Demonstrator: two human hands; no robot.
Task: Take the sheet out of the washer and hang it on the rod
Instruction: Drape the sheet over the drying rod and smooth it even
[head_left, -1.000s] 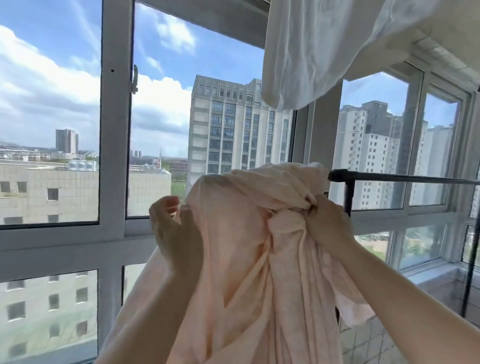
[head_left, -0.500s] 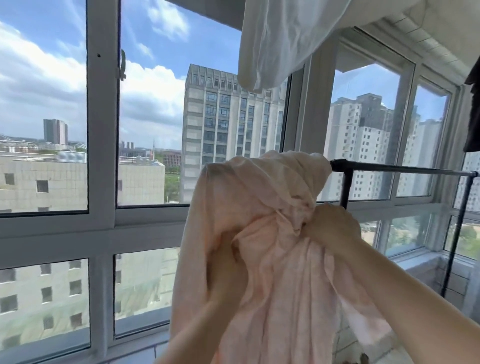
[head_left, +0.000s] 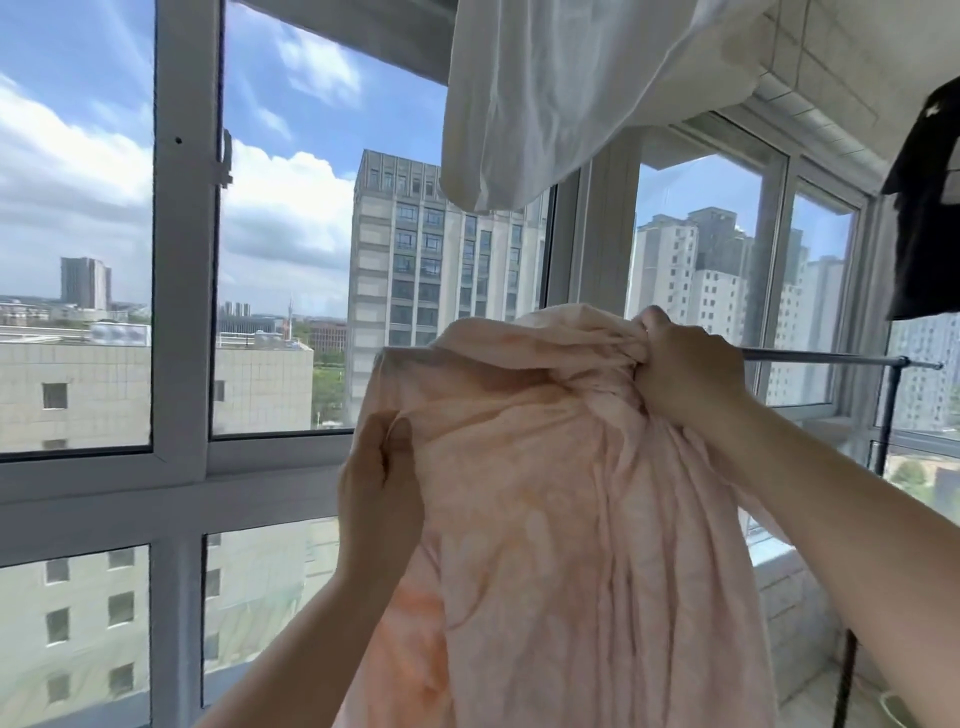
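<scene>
Overhead, the pink sheet (head_left: 561, 467) is draped over the near end of the rod (head_left: 831, 357) and hangs down from it. A bunched fold at the top is gripped by the right hand (head_left: 685, 369), closed tight beside the rod, while the left edge is pinched by the left hand (head_left: 382, 483).

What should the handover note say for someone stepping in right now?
Left hand: pinching the left edge of the pink sheet, below its top.
Right hand: gripping a bunched fold at the sheet's upper right, level with the rod.
Sheet: out of the washer, held up in front of the rod's near end and still bunched; whether it is over the rod cannot be told. Bare rod runs on to the right.
White cloth and a dark garment hang above.
Left: get it over the rod, spread it rightward, smooth it.
</scene>
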